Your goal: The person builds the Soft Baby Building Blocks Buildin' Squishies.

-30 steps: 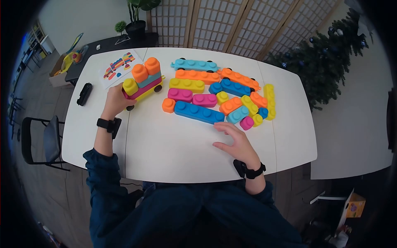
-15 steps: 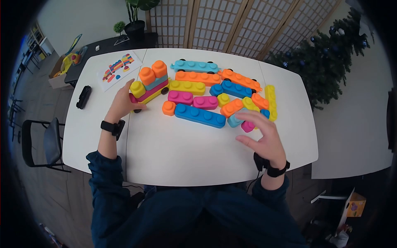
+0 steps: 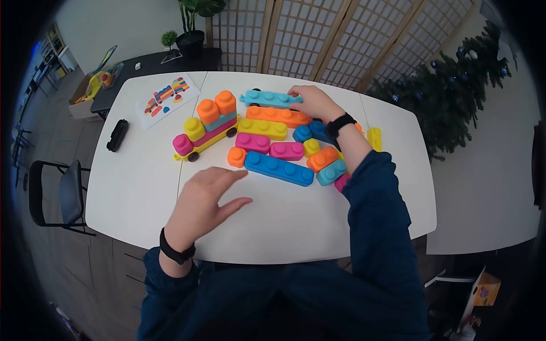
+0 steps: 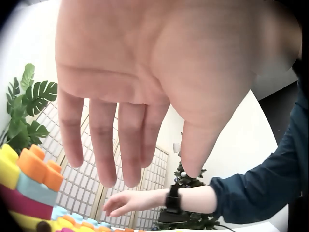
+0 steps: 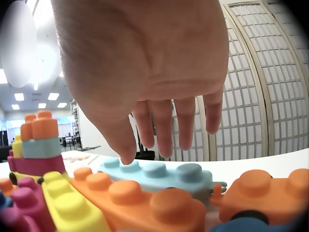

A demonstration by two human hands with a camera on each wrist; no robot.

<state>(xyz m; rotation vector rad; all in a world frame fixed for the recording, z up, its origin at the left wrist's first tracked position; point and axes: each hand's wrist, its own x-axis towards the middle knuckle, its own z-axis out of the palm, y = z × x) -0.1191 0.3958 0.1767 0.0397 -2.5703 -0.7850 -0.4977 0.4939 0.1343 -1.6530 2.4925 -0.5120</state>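
Note:
The right hand (image 3: 315,103) is at the right end of the light blue wheeled base (image 3: 267,99); in the right wrist view its fingers hang straight down over that base (image 5: 154,175), and contact is unclear. Above the table's front part, the left hand (image 3: 207,202) is spread with nothing in it, below an orange block (image 3: 236,157) and a long blue block (image 3: 278,169). A yellow wheeled base (image 3: 213,140) at the left carries a magenta layer, a light blue block, two orange blocks (image 3: 226,102), a yellow block (image 3: 194,129) and a magenta block (image 3: 182,144).
Loose blocks lie mid-table, among them a long orange one (image 3: 278,116), a yellow one (image 3: 263,129) and magenta ones (image 3: 286,150). A picture sheet (image 3: 168,99) and a black object (image 3: 118,135) are at the left. Behind stands a lattice screen (image 3: 301,40).
The left hand has let go of the stacked wheeled base and moved toward the front right. The right hand has moved from the front right to the back, over the light blue base.

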